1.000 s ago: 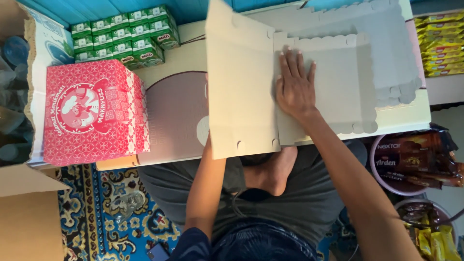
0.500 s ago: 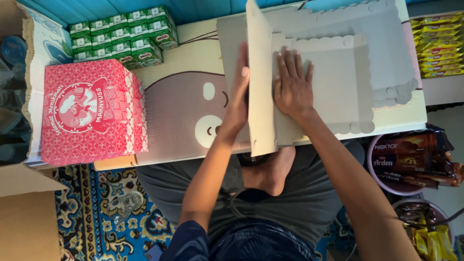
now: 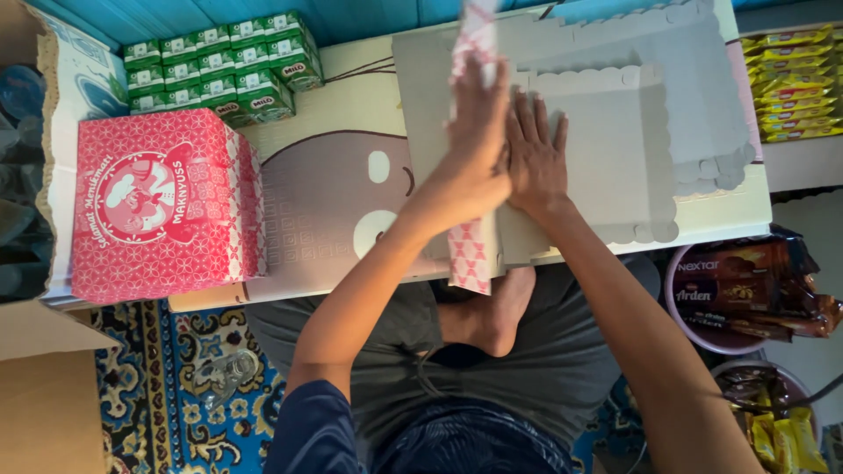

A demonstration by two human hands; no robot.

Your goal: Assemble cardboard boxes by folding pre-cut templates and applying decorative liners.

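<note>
Seen from above, a seated person works at a low pale counter (image 3: pixel 351 83) printed with a brown cartoon face. A flat grey cardboard box blank (image 3: pixel 632 132) with scalloped edges lies spread on the right half of the counter. One flap (image 3: pixel 471 246) of it, pink and white patterned on its outer face, stands folded up on edge along the blank's left part and reaches past the counter's near edge.

The left hand (image 3: pixel 474 140) presses against the upright flap with fingers straight and together; its grip is an open palm, flat on the card, closed around nothing. The right hand (image 3: pixel 536 158) lies just beside it, palm down on the grey panel, fingers spread, also grasping nothing. The 2 hands touch or nearly touch at the fold.

On the left of the counter stands a finished pink box (image 3: pixel 162 206) with a round white emblem on top. Behind it sits a row of small green drink cartons (image 3: pixel 215 66). Right of the counter, a round tub (image 3: pixel 746 290) holds brown snack packets, and yellow packets (image 3: pixel 795 83) are stacked at the far right. A patterned blue rug (image 3: pixel 158 395) covers the floor below.
</note>
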